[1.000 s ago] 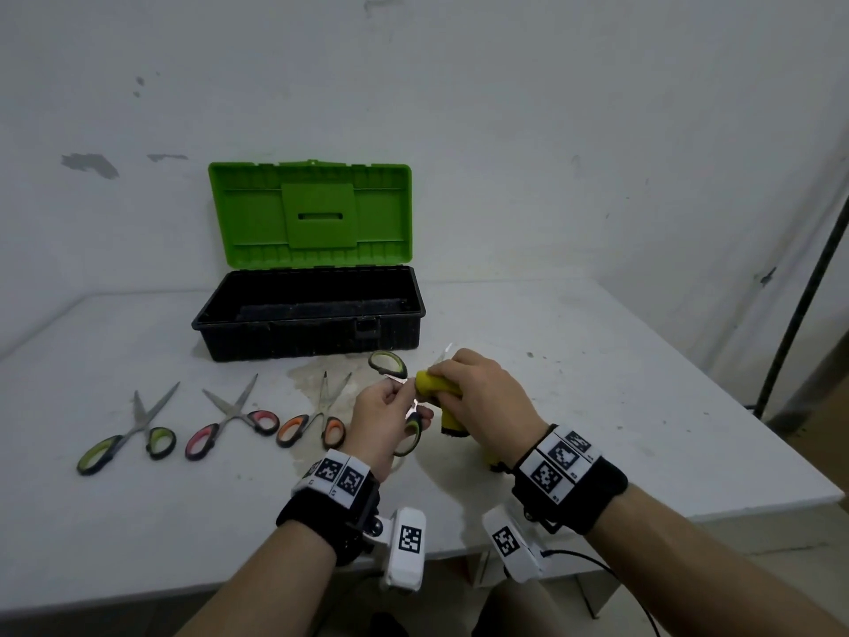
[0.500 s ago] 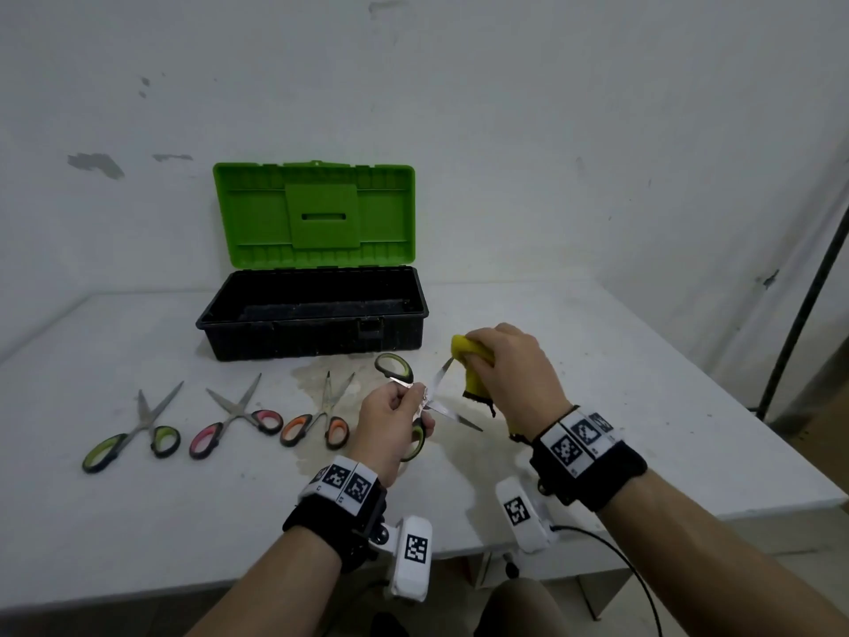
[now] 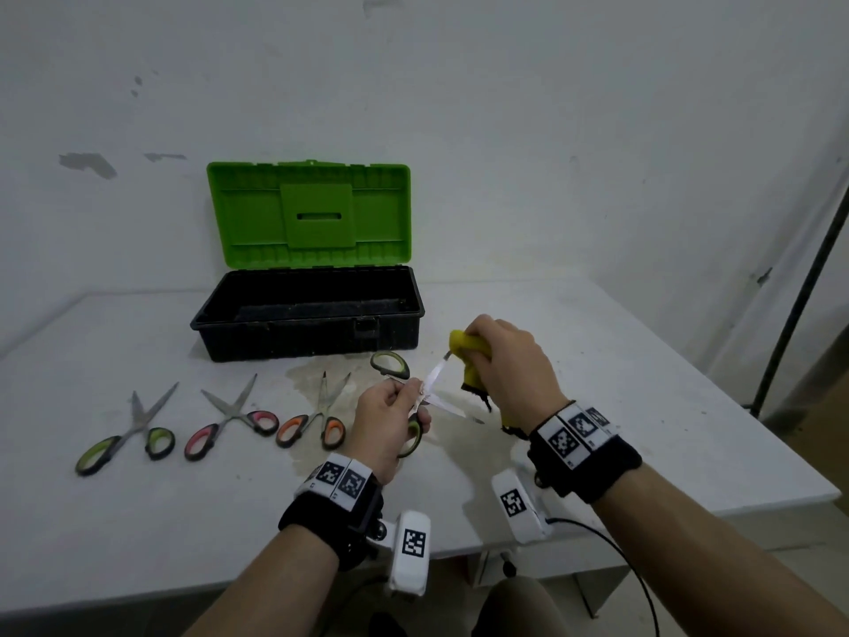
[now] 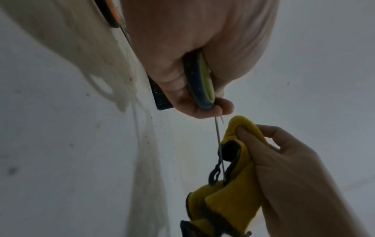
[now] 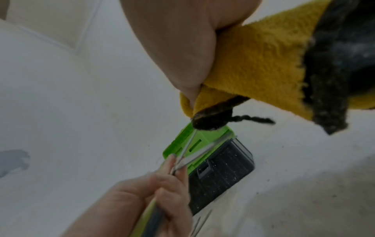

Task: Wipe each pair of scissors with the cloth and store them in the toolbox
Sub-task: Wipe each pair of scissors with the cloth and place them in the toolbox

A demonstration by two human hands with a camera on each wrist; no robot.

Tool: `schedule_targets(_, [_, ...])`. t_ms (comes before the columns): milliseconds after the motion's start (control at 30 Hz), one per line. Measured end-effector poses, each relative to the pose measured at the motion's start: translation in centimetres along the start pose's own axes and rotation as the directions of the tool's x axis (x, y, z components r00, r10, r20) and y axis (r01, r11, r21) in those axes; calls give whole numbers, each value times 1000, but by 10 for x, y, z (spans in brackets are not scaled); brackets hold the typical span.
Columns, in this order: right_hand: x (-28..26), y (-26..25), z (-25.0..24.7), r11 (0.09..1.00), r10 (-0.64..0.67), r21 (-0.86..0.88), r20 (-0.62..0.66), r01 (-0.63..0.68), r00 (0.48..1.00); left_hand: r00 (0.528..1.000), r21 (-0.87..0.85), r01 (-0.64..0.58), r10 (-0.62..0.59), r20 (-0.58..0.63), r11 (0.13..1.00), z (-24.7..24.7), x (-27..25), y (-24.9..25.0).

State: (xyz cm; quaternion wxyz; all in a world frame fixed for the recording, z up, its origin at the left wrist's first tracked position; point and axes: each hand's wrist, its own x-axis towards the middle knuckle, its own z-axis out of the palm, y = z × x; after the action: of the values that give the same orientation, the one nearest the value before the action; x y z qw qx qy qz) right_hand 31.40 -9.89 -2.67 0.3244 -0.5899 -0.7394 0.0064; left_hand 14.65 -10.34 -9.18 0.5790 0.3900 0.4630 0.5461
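White, stained tabletop (image 3: 597, 406) underfoot; nearest, left hand (image 3: 390, 420) pinching the green-handled steel scissors (image 3: 432, 388) at the pivot, blades splayed, right hand (image 3: 510, 360) bunched round the yellow dark-edged cloth (image 3: 468, 356), now slid out to one blade's tip. Stroke nearly spent, probably other blade next. Beyond, three more scissors (image 3: 229, 420) lying unwiped, open green-lidded black toolbox (image 3: 308, 314) waiting, nothing visible inside.

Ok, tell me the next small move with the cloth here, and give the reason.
Probably move the yellow cloth to the other blade: the right hand pinches it at one blade's tip, while the open green-handled scissors in the left hand show a second, bare blade.
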Motion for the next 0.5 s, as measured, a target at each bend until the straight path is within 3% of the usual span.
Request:
schedule_targets(167, [-17, -12, 5, 981, -165, -64, 209, 181, 964, 1000, -24, -8, 9, 24, 1000, 0, -1, 3])
schedule_targets(400, [-5, 3, 10, 998, 22, 55, 19, -23, 1000, 999, -31, -33, 34, 35, 999, 1, -2, 9])
schedule_targets(500, [-4, 3, 7, 994, 10, 110, -33, -6, 999, 997, 29, -76, 76, 10, 997, -2, 1, 11])
